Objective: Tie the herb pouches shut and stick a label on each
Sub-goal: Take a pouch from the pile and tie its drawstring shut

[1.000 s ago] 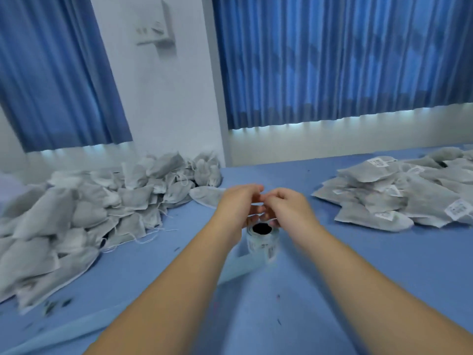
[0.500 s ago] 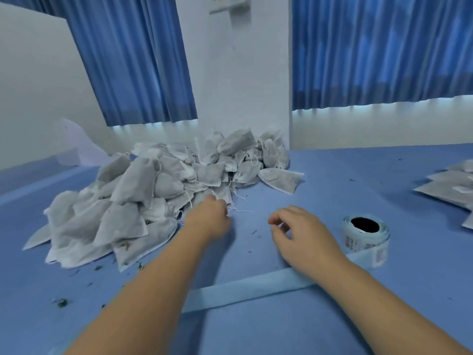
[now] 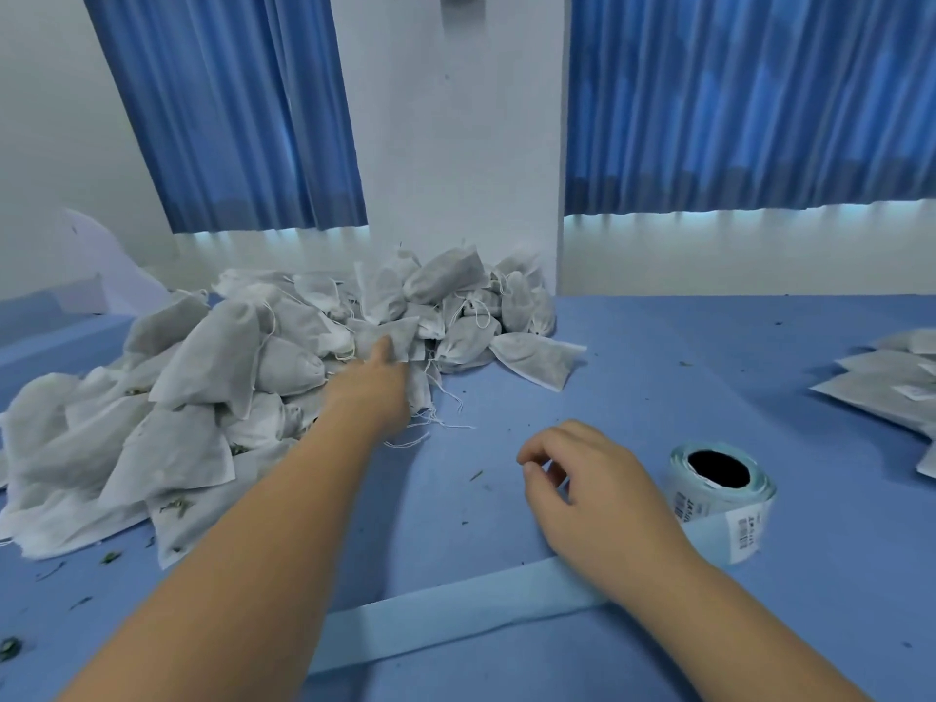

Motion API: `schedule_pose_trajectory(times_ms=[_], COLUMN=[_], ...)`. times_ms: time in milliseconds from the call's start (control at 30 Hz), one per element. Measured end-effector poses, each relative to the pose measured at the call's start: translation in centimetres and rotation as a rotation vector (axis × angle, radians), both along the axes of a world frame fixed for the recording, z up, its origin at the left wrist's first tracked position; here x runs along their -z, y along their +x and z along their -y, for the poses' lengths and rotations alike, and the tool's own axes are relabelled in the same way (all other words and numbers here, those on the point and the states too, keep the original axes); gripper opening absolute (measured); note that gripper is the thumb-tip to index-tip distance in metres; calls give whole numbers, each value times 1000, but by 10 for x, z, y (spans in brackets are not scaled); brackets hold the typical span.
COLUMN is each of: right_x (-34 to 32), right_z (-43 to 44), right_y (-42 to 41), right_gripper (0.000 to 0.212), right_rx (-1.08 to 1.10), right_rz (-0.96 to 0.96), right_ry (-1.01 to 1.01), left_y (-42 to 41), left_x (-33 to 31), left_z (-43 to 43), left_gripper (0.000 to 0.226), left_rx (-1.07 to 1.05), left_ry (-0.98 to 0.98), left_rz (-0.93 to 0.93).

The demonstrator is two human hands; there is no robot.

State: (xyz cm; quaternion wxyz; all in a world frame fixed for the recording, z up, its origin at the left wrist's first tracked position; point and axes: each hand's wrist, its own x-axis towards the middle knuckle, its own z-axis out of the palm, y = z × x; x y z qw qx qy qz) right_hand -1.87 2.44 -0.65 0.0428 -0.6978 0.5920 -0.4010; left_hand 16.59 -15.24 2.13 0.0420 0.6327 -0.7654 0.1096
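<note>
L grip (image 3: 377, 385) is in the pouch pile (image 3: 212, 367), mid-left; fingers hidden, can't tell if it holds one. R grip (image 3: 592, 491), low center, is loosely curled w/ nothing in it, beside the label roll (image 3: 722, 494) on the desk (image 3: 658, 357).

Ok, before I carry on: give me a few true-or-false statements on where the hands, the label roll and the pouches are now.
1. The left hand reaches into the heap of grey-white fabric pouches. True.
2. The right hand grips the pale blue roll of barcode labels. False: it is beside the roll, fingers loosely curled, holding nothing.
3. The roll stands on end, dark core facing up. True.
4. The pale blue backing strip is fully wound up. False: it trails across the blue table past the right wrist.
5. The flat labelled pouches lie at the left edge. False: at the right edge.
</note>
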Motion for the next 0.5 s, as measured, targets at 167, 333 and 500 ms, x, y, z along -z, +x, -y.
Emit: schedule_pose_trajectory(times_ms=[167,333,500], right_x=[0,-1,-6], right_z=[2,3,4], right_y=[0,0,-4], right_gripper=[10,21,15], right_rx=[-12,13,72], right_rz=[29,198,444], right_ry=[0,3,5], left_y=[-7,-12,-30], left_x=[-4,-1,-7], left_z=[-1,-27,-65], left_gripper=[46,47,38], left_rx=[43,234,468], left_ry=[20,-39,-120], left_rz=[-142,-212,-223])
